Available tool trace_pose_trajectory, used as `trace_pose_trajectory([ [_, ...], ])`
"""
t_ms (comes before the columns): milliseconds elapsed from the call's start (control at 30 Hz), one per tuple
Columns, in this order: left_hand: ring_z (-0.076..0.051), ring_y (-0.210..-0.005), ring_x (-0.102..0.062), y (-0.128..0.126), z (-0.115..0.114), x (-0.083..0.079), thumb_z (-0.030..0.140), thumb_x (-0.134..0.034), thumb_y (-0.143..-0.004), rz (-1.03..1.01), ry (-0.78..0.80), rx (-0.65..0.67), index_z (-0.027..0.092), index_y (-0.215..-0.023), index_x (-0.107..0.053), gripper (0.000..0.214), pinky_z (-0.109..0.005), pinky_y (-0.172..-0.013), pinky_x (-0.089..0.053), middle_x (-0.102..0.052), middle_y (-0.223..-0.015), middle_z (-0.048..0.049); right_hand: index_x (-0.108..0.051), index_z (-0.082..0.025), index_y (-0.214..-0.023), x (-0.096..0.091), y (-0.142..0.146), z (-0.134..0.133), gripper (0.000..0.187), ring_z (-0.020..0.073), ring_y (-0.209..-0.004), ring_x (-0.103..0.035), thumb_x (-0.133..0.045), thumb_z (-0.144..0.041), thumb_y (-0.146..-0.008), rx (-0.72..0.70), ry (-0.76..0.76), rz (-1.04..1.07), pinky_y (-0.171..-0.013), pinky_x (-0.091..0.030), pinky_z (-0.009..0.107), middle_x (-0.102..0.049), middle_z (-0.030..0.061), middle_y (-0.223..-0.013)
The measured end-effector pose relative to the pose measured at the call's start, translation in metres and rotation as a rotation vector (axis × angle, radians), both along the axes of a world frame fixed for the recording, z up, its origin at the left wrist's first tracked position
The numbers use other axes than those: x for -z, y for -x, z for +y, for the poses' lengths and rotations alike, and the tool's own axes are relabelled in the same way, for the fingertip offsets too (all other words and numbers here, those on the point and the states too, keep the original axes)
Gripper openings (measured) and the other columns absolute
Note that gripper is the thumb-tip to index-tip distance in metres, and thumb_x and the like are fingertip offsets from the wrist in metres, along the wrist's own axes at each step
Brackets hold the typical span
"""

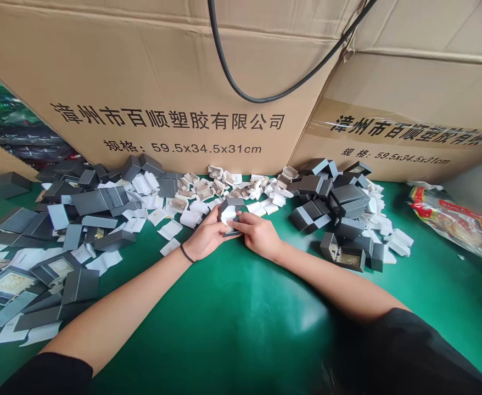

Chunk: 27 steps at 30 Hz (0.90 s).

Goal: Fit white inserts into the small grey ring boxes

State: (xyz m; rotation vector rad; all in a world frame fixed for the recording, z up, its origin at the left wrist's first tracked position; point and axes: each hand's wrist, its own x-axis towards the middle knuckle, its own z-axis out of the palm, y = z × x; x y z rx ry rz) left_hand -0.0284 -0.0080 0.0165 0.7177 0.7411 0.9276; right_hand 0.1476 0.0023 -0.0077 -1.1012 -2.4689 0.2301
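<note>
Ahead of me, above the green tabletop (208,323), a small dark grey jewellery box (231,203) stands with its lid raised and a white lining showing. My left hand (203,238), with a black band at the wrist, is closed around the box's left side. On the other side, my right hand (262,236) has its fingers curled, and the fingertips press at the box's inside and front edge. Whether anything small lies under those fingertips is hidden. White paper slips (170,229) lie just left of my left hand.
Piled grey boxes and papers cover the left side (101,202). More grey boxes (346,200) lie at right, one open (343,255). Crumpled whitish inserts (203,189) line the back before large cardboard cartons (162,82). A black cable (257,100) hangs above; a plastic packet (455,219) lies right.
</note>
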Motion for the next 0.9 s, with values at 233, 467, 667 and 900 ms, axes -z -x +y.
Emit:
trace_pose_trajectory([
  [233,-0.023,-0.110,-0.055,0.003,-0.001,-0.001,0.008,-0.054,-0.071,-0.065,0.022,-0.075,0.024,-0.114,-0.055,0.046,-0.056,-0.101,-0.037,-0.061,-0.115,-0.0038,-0.066,-0.024,-0.109,0.003,-0.004,0.006,0.043,0.0146,-0.084,-0.061,-0.036,-0.007,-0.083,-0.169,-0.030,0.350,-0.068,-0.051,0.026,-0.064,0.0058,-0.091],
  [467,-0.028,-0.108,-0.059,-0.008,-0.015,-0.005,0.007,-0.055,-0.071,-0.078,0.016,-0.176,0.021,-0.113,-0.053,0.045,-0.056,-0.089,-0.048,-0.062,-0.113,-0.0091,-0.063,-0.018,-0.096,0.009,-0.011,0.024,0.033,0.0092,-0.048,-0.049,-0.036,-0.016,-0.078,0.272,0.243,0.779,-0.050,-0.044,0.024,-0.060,0.0005,-0.072],
  [667,-0.026,-0.098,-0.064,0.008,-0.028,-0.018,0.010,-0.054,-0.073,0.026,0.003,-0.351,0.019,-0.109,-0.053,0.037,-0.044,-0.073,-0.057,-0.063,-0.106,-0.0103,-0.064,-0.017,-0.078,0.008,-0.012,0.023,0.029,0.0122,-0.053,-0.052,-0.035,-0.017,-0.075,0.367,0.212,0.695,-0.056,-0.045,0.026,-0.061,0.0017,-0.068],
  [900,-0.027,-0.095,-0.064,0.073,-0.075,-0.018,0.010,-0.057,-0.072,0.116,-0.053,-0.294,0.017,-0.109,-0.054,0.038,-0.043,-0.066,-0.059,-0.064,-0.104,-0.0107,-0.069,-0.019,-0.084,-0.020,0.002,0.031,0.030,0.0184,-0.077,-0.062,-0.041,-0.013,-0.077,0.205,0.116,0.327,-0.075,-0.047,0.032,-0.068,0.0040,-0.081],
])
